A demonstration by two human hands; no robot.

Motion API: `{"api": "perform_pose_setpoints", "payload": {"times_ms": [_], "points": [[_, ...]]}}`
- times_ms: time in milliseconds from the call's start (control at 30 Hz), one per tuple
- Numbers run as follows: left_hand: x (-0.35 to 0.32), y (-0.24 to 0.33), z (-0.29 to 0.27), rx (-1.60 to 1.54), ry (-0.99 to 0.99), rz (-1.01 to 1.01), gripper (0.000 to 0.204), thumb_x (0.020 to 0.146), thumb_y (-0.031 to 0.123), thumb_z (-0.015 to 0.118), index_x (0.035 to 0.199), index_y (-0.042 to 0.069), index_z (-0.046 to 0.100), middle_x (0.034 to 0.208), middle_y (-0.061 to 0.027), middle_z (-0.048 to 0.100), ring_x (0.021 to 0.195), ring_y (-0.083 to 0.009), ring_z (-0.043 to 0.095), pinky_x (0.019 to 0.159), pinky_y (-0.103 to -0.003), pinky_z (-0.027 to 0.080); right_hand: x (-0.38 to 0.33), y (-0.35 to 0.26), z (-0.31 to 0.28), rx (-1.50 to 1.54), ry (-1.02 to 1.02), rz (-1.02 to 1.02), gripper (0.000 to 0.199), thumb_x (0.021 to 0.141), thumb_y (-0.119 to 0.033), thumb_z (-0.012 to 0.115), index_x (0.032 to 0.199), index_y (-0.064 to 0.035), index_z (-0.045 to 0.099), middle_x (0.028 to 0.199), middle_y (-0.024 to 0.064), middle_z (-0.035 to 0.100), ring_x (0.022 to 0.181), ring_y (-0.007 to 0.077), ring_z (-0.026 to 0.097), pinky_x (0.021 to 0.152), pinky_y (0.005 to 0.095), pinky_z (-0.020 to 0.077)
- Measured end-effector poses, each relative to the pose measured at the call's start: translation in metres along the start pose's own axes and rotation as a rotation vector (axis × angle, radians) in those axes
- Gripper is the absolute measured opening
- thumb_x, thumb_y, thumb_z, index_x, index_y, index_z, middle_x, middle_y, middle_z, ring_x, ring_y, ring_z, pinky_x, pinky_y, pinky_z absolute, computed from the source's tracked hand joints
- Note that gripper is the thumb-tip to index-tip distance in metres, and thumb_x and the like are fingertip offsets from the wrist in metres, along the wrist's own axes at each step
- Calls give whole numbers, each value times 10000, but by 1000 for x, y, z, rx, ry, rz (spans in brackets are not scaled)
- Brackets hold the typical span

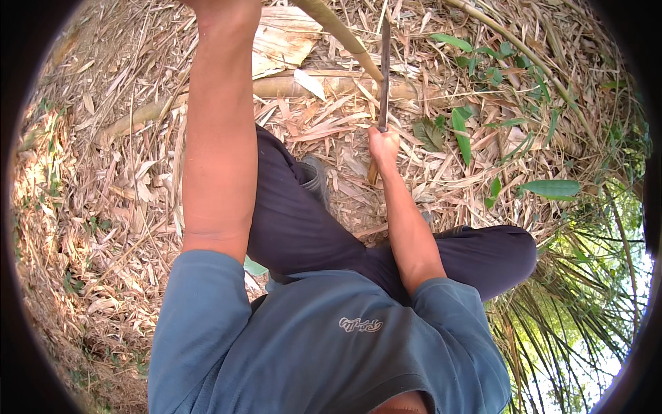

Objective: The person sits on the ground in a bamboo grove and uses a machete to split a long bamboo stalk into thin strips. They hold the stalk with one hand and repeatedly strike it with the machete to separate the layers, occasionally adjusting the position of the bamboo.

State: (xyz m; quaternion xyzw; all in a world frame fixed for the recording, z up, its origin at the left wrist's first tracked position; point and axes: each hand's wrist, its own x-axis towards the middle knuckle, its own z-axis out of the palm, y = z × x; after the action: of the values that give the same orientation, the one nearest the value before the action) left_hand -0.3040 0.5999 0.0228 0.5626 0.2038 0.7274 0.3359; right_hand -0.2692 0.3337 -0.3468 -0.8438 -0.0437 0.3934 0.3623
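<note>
My right hand (384, 147) is closed around the handle of a machete (385, 76). The long, narrow dark blade points away from me, and the wooden butt sticks out below my fist. Close to the blade, a bamboo pole (338, 31) slants down from the top edge, its lower end by the blade; whether they touch I cannot tell. A thicker bamboo stem (331, 84) lies across the ground beneath it. My left arm reaches straight forward, and only the base of my left hand (222, 8) shows at the top edge; its fingers are out of the picture.
Dry bamboo leaves (103, 228) cover the ground. A broad tan sheath (283, 38) lies beyond the thick stem. Green leafy shoots (462, 131) and a thin cane (524, 52) are at the right. My bent legs (303, 214) are close below the machete.
</note>
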Motion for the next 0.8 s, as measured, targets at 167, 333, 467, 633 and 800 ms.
{"api": "perform_pose_setpoints", "payload": {"times_ms": [167,333,467,633,800], "points": [[5,-24,-3,13,31,-106,148,974,147,541,856,63,510,566,5,465,418,-100,443,387,-265,391,10,11,6,88,-28,-22,173,832,-153,616,698,-56,567,523,60,547,445,167,530,469,381,456],[6,-34,-7,124,-58,-112,222,988,196,511,794,90,490,587,7,462,454,-100,464,433,-270,404,11,6,-11,1011,-652,364,140,802,-39,562,701,-93,481,577,22,453,442,151,413,436,349,395],[25,-41,-17,47,13,-317,270,1011,259,468,783,115,453,642,17,423,512,-96,433,486,-270,394,3,-8,-6,724,-438,208,129,868,-80,563,765,-79,485,582,6,447,444,136,417,431,321,387],[38,-45,-21,-276,-35,-336,261,1043,269,430,824,127,432,690,18,383,550,-98,393,514,-276,382,9,-8,-1,543,-79,-64,135,855,-25,594,760,-55,504,566,22,505,413,119,466,387,287,394],[23,-62,-16,-214,-153,-202,238,1061,315,486,948,106,499,779,5,476,617,-107,491,554,-276,453,3,-25,-8,546,-177,47,146,873,-65,579,759,-63,487,563,26,491,419,136,467,391,311,398]]}}
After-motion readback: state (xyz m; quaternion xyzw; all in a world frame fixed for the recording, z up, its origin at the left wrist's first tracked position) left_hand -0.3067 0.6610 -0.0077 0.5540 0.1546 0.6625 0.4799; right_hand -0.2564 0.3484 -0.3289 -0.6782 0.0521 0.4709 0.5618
